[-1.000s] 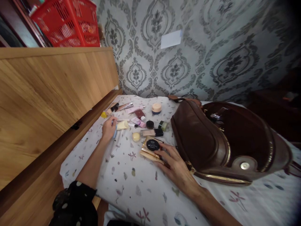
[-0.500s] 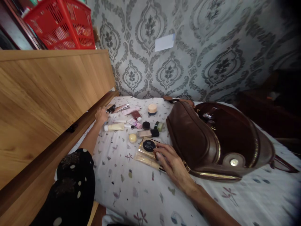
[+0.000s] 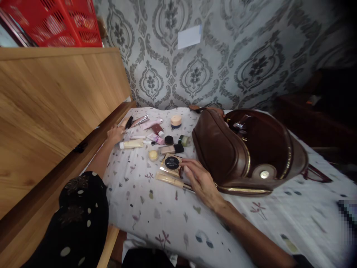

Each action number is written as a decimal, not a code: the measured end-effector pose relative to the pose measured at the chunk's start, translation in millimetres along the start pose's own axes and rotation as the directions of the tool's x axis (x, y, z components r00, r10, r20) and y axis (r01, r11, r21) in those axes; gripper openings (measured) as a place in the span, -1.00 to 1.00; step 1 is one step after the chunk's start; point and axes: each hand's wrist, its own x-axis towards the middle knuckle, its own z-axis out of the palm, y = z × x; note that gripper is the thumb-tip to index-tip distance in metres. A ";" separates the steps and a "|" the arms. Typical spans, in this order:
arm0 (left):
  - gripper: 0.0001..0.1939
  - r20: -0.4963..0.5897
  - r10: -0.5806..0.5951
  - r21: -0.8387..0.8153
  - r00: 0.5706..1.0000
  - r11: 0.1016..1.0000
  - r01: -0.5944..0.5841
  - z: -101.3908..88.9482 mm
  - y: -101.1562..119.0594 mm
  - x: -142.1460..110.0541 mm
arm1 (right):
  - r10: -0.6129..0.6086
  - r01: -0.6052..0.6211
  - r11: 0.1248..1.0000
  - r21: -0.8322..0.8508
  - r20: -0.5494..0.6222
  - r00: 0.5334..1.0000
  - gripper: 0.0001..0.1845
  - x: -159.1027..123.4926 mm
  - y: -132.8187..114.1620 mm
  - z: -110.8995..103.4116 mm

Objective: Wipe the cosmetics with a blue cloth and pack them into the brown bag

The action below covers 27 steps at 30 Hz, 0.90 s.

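Observation:
My left hand [image 3: 115,133] rests at the left edge of the bedding, fingers stretched out beside a beige tube with a black cap [image 3: 129,122]. My right hand [image 3: 201,183] lies with fingers extended, its fingertips at the edge of a clear-wrapped compact with a round black label [image 3: 172,162]. A long pale packet with a dark handle-like end [image 3: 171,180] lies below the compact, partly under the right hand. Above are a foundation bottle [image 3: 167,149], a small yellow pot [image 3: 153,155], a black round jar [image 3: 169,140], and a cream tube [image 3: 131,144].
A brown leather bag [image 3: 223,156] stands unzipped on the patterned sheet [image 3: 167,208], right of the cosmetics. Several pink tubes and a peach-lidded jar [image 3: 176,121] lie toward the wall. A wooden panel [image 3: 61,89] borders the left, with a red basket [image 3: 64,26] on top.
The view has tilted, moving everything up and left. The black-capped tube by my left hand now points more upward, and that hand sits slightly lower beside it. My right hand stays by the compact.

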 end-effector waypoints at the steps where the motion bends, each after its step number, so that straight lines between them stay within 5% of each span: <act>1: -0.76 0.010 0.010 0.007 1.000 1.000 -0.010 -1.6 -2.0 -3.4 | 0.003 -0.003 1.000 0.005 -0.004 1.000 -0.58 0.3 -2.1 -0.8; 7: -0.72 -0.056 0.057 -0.004 0.997 0.998 -0.058 -13.1 6.3 -29.0 | 0.005 0.000 0.998 -0.057 0.084 0.996 -0.51 0.6 -11.6 -2.4; 12: -0.74 -0.144 0.246 -0.127 0.959 0.956 -0.264 -14.5 52.5 -77.9 | -0.067 0.108 0.975 -0.196 0.203 0.977 -0.70 -2.2 -7.4 1.5; 16: -0.78 -0.279 0.556 -0.388 0.783 0.680 -0.622 -9.3 104.8 -144.3 | -0.087 0.158 0.956 -0.246 0.275 0.957 -0.86 -2.0 -5.1 1.7; 18: -0.77 -0.355 0.668 -0.405 0.655 0.521 -0.751 -4.5 127.7 -175.6 | -0.102 0.175 0.957 -0.232 0.295 0.950 -0.95 -1.7 -4.2 1.2; 22: -0.56 -0.434 0.783 -0.362 0.445 0.301 -0.882 8.5 153.8 -211.6 | -0.124 0.171 0.973 -0.151 0.283 0.951 -0.81 -2.5 -0.9 1.3; 24: -0.48 -0.466 0.789 -0.332 0.399 0.262 -0.906 14.6 156.8 -216.1 | -0.106 0.139 0.984 -0.113 0.262 0.959 -0.82 -3.1 0.5 1.9; 27: -0.45 -0.492 0.774 -0.312 0.399 0.271 -0.911 19.4 153.6 -213.0 | -0.052 0.072 0.994 -0.083 0.225 0.973 -0.95 -3.2 1.1 2.7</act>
